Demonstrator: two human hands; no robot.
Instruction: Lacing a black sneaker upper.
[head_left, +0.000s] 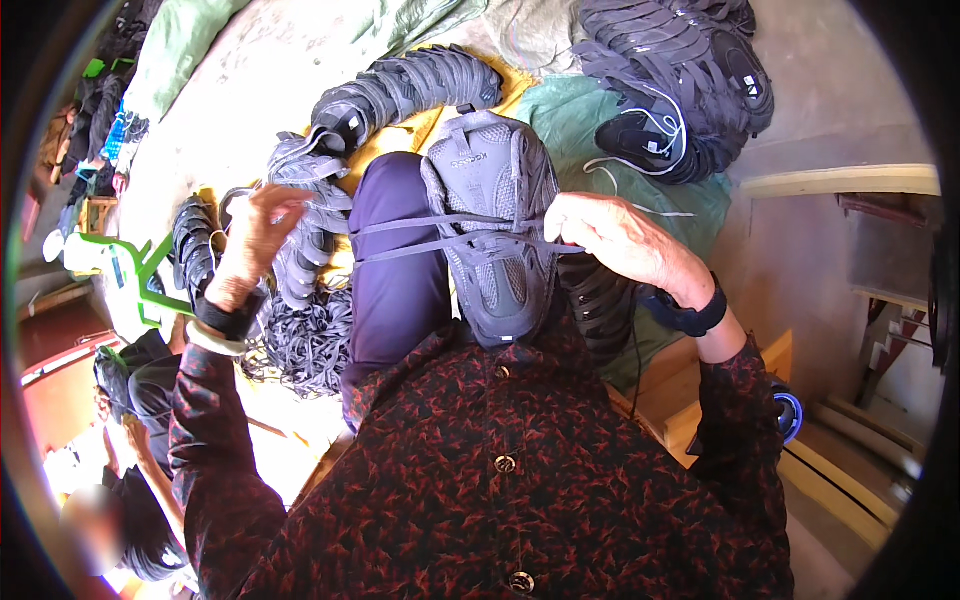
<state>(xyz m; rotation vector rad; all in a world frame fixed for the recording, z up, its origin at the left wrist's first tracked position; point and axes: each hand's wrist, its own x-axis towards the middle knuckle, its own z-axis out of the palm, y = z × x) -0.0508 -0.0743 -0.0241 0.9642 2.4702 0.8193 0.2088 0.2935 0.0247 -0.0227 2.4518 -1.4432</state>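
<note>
both hands (262, 225) (610, 237) pinch grey lace (440, 235) across shoe (495, 230)

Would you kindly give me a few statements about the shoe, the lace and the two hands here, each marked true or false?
1. A grey shoe rests on the person's lap. True.
2. The left hand is raised, pulling the dark lace out to the side. True.
3. The right hand lies flat on the floor. False: it is at the shoe's side, pinching the lace.
4. The lace is bright yellow. False: it is dark grey.
5. More grey shoes lie in a row beyond the knee. True.
</note>
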